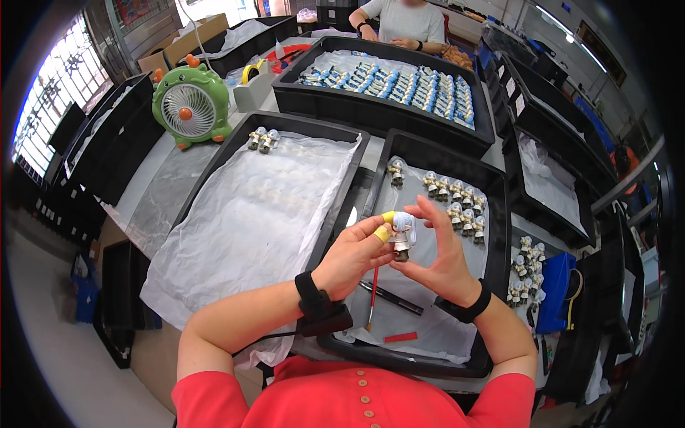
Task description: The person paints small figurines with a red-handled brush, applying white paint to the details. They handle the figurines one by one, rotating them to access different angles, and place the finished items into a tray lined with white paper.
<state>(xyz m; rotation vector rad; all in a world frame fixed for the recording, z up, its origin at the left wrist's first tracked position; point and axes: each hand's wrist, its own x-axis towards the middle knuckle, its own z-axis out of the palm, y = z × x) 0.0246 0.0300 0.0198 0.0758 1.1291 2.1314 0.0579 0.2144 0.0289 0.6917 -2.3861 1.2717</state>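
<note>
A small figurine [402, 239] with pale blue hair, a white outfit and a dark base is held upright in front of me, above the right-hand black tray [492, 342]. My left hand [357, 253], with yellow wraps on two fingertips, pinches it from the left. On its other side my right hand [444, 260] curves around it, thumb at the base and fingers by the hair. Below lie a thin red-handled brush [374, 298], a black slim tool [392, 297] and a red strip [400, 337]. Several similar figurines [457, 192] stand farther back in this tray.
A paper-lined tray [264, 192] at left holds a few figurines [264, 139]. Beyond are a green fan [191, 107], a tape dispenser [253, 82] and a large tray of blue-and-white pieces [389, 85]. More figurines [526, 271] and a blue bin [556, 292] are at right. A person [407, 25] sits opposite.
</note>
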